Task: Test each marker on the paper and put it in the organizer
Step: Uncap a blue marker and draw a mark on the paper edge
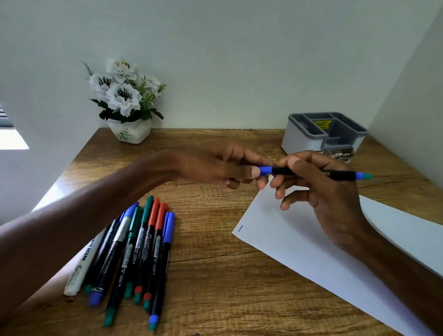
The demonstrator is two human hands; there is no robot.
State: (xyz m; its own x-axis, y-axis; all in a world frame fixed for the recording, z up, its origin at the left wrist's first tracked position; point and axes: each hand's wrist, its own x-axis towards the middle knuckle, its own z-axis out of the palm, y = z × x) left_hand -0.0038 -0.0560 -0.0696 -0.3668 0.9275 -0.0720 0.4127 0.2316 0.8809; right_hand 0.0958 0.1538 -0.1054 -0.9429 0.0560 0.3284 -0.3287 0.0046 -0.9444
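A black marker with a blue cap [314, 173] is held level above the far corner of the white paper [320, 242]. My left hand [215, 168] pinches its blue cap end. My right hand [320, 189] grips the black barrel, and the marker's blue and teal tail sticks out to the right. The paper carries one short blue stroke [240, 228] near its left corner. Several markers [135, 255] with blue, green, red and black caps lie in a bunch on the wooden desk [220, 282] at the left. The grey organizer [323, 133] stands at the back right.
A white pot of artificial white flowers [126, 101] stands at the back left corner. White walls close the desk at the back and on the right. A dark packet [341, 155] lies in front of the organizer. A white-board marker [82, 265] lies leftmost in the bunch.
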